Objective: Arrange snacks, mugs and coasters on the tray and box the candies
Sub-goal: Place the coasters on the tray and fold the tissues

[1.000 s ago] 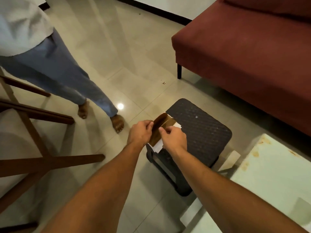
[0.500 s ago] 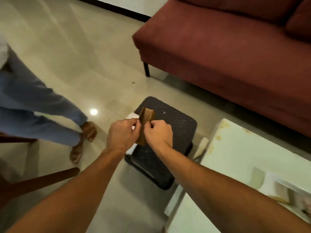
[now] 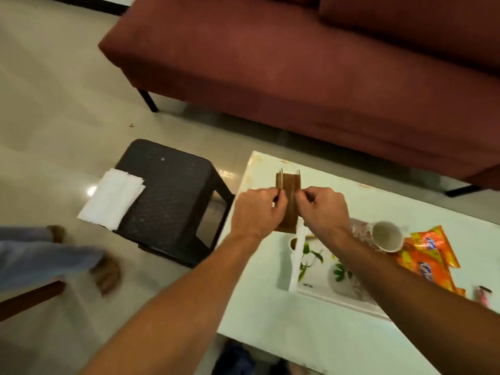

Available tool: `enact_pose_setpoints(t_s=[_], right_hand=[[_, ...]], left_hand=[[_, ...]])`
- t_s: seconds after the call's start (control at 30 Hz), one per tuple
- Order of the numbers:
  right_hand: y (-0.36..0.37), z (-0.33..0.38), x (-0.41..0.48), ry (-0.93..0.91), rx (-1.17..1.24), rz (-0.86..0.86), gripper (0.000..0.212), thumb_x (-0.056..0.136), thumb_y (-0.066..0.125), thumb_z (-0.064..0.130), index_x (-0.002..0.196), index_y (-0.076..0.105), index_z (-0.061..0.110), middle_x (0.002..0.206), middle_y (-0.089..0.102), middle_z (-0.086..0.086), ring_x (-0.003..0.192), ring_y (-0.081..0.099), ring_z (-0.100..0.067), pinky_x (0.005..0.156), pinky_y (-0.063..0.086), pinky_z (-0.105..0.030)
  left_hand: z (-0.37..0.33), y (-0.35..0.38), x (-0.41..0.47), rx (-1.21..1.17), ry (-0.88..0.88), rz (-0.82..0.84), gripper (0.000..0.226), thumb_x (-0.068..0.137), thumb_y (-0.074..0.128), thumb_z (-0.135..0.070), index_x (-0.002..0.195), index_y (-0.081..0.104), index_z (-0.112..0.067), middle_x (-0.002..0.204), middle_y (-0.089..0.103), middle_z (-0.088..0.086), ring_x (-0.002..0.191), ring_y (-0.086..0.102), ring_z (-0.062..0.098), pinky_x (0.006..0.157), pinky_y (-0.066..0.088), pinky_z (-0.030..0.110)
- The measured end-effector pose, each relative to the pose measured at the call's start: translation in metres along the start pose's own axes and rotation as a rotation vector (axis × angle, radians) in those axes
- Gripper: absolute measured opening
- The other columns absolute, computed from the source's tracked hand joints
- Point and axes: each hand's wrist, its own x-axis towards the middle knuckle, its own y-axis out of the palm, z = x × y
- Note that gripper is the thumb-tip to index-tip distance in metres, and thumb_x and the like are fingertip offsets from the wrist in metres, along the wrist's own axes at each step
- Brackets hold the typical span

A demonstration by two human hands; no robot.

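A small brown cardboard box (image 3: 289,185) is held up over the left end of the white table (image 3: 284,334). My left hand (image 3: 257,209) pinches its left side and my right hand (image 3: 323,209) pinches its right side, pulling its walls apart. Below my hands lies a white tray (image 3: 319,290) with green leaf prints. A patterned mug (image 3: 385,236) lies on its side at the tray's far right end. Orange snack packets (image 3: 430,258) lie to the right of the tray. A pink wrapped candy (image 3: 484,295) shows at the right edge.
A dark woven stool (image 3: 173,193) stands left of the table with white paper (image 3: 113,197) on its near corner. A maroon sofa (image 3: 311,63) runs along the back. Another person's legs and feet (image 3: 102,272) are at the left, beside a wooden furniture leg (image 3: 27,299).
My view and both hands swung right, carrying the box from above the stool to above the table. The box changed from a flattened strip to a partly spread shape. The tray, mug and snacks came into view.
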Motion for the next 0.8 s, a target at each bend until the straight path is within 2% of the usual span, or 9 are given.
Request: enact_pose_setpoints(t_s=[0.1, 0.17, 0.27, 0.37, 0.5, 0.6, 0.7, 0.8], right_hand=[[-0.029, -0.055, -0.021, 0.018, -0.079, -0.021, 0.033, 0.099, 0.051, 0.033, 0.073, 0.066, 0.021, 0.064, 0.064, 0.004, 0.053, 0.055, -0.004, 0.049, 0.034, -0.016], [-0.031, -0.09, -0.03, 0.049, -0.1, -0.033, 0.033, 0.099, 0.05, 0.031, 0.072, 0.065, 0.02, 0.064, 0.066, 0.002, 0.052, 0.057, -0.008, 0.049, 0.039, -0.02], [-0.022, -0.133, -0.043, 0.107, -0.108, -0.05, 0.035, 0.098, 0.05, 0.03, 0.074, 0.07, 0.014, 0.067, 0.07, -0.008, 0.056, 0.062, -0.024, 0.057, 0.053, -0.035], [-0.013, -0.16, -0.054, 0.111, -0.112, -0.043, 0.033, 0.098, 0.051, 0.028, 0.074, 0.069, 0.012, 0.069, 0.071, -0.011, 0.062, 0.063, -0.029, 0.06, 0.051, -0.036], [-0.001, -0.173, -0.057, 0.137, -0.077, -0.002, 0.032, 0.099, 0.05, 0.027, 0.08, 0.07, 0.012, 0.075, 0.073, -0.009, 0.068, 0.065, -0.027, 0.066, 0.055, -0.038], [0.005, -0.177, -0.058, 0.139, -0.078, 0.007, 0.031, 0.1, 0.049, 0.025, 0.082, 0.069, 0.011, 0.079, 0.073, -0.012, 0.072, 0.065, -0.031, 0.069, 0.055, -0.041], [0.01, -0.18, -0.059, 0.133, -0.098, 0.014, 0.03, 0.101, 0.047, 0.024, 0.085, 0.068, 0.01, 0.083, 0.072, -0.013, 0.079, 0.063, -0.034, 0.071, 0.053, -0.042], [0.014, -0.184, -0.058, 0.146, -0.097, 0.037, 0.028, 0.102, 0.047, 0.024, 0.09, 0.068, 0.01, 0.084, 0.072, -0.011, 0.072, 0.058, -0.025, 0.067, 0.048, -0.033]], left_hand=[[-0.049, 0.041, -0.022, 0.0, 0.005, 0.067, 0.047, 0.1, 0.039, -0.044, 0.085, 0.073, -0.017, 0.074, 0.075, 0.003, 0.061, 0.068, 0.025, 0.065, 0.057, 0.036], [-0.07, 0.065, -0.039, 0.019, 0.012, 0.104, 0.043, 0.1, 0.039, -0.041, 0.083, 0.071, -0.017, 0.071, 0.073, 0.005, 0.061, 0.065, 0.03, 0.058, 0.049, 0.034], [-0.084, 0.091, -0.059, 0.013, 0.032, 0.154, 0.04, 0.102, 0.042, -0.038, 0.078, 0.066, -0.017, 0.067, 0.069, 0.006, 0.057, 0.061, 0.031, 0.053, 0.038, 0.031], [-0.089, 0.109, -0.074, 0.014, 0.03, 0.204, 0.038, 0.103, 0.042, -0.037, 0.079, 0.065, -0.018, 0.068, 0.069, 0.006, 0.058, 0.061, 0.03, 0.054, 0.034, 0.029], [-0.088, 0.127, -0.084, 0.026, -0.001, 0.23, 0.04, 0.105, 0.039, -0.039, 0.082, 0.065, -0.018, 0.069, 0.07, 0.006, 0.058, 0.063, 0.028, 0.053, 0.044, 0.031], [-0.086, 0.134, -0.088, 0.036, -0.042, 0.259, 0.042, 0.105, 0.036, -0.042, 0.087, 0.066, -0.02, 0.074, 0.072, 0.004, 0.062, 0.066, 0.027, 0.06, 0.055, 0.036], [-0.084, 0.141, -0.088, 0.038, -0.053, 0.268, 0.04, 0.106, 0.035, -0.043, 0.092, 0.066, -0.02, 0.077, 0.073, 0.004, 0.065, 0.067, 0.027, 0.063, 0.056, 0.037], [-0.079, 0.147, -0.089, 0.049, -0.05, 0.282, 0.039, 0.106, 0.035, -0.043, 0.099, 0.066, -0.022, 0.083, 0.074, 0.003, 0.069, 0.068, 0.025, 0.063, 0.053, 0.032]])
